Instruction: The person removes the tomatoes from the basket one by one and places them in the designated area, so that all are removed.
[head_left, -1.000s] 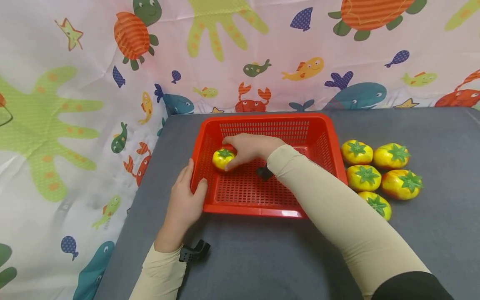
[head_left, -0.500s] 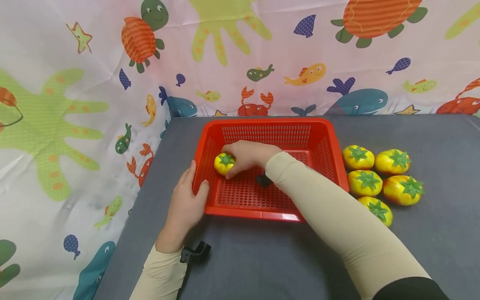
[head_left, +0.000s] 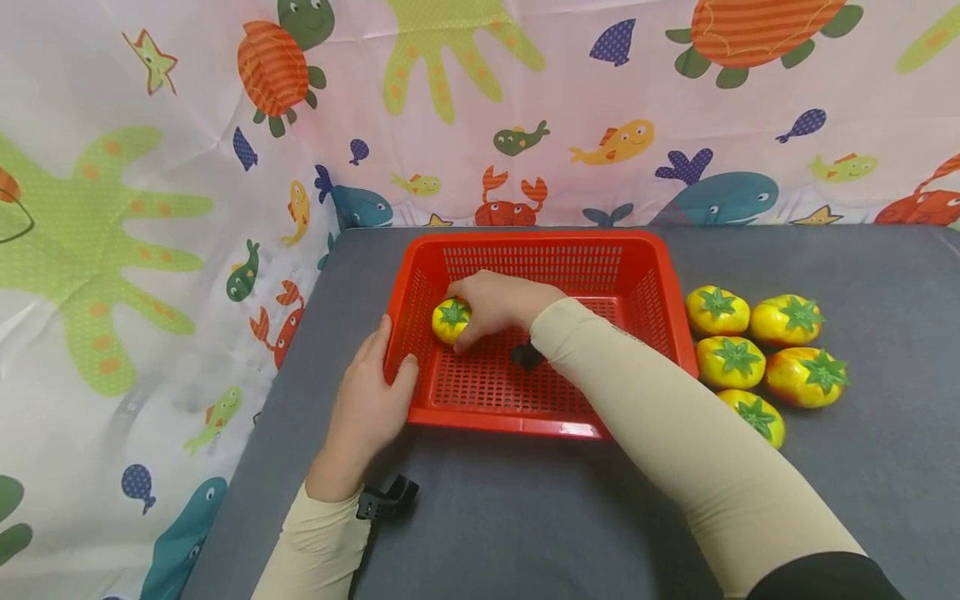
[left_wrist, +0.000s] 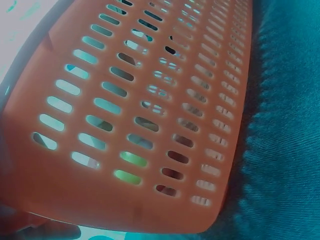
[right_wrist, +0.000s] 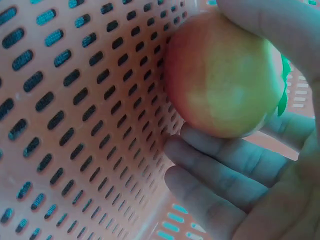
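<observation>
A red perforated basket [head_left: 517,423] stands on the grey table. Inside its left end, my right hand [head_left: 498,304] holds a yellow-red tomato [head_left: 447,323] with a green star-shaped leaf top. In the right wrist view the tomato [right_wrist: 222,75] sits between the thumb and the fingers [right_wrist: 220,165], close to the basket's perforated surface. My left hand [head_left: 371,396] grips the basket's left front corner, thumb over the rim and fingers along the outer side. The left wrist view is filled by the basket's slotted wall [left_wrist: 130,110].
Several more tomatoes [head_left: 731,361] of the same look lie grouped on the table just right of the basket, partly beside my right forearm [head_left: 660,417]. A printed sea-animal curtain [head_left: 450,75] hangs behind and along the left of the table [head_left: 510,517].
The right hand's fingers have drawn in a little around the tomato, which stays at the basket's left end. The left hand keeps its place; the head view has shifted slightly.
</observation>
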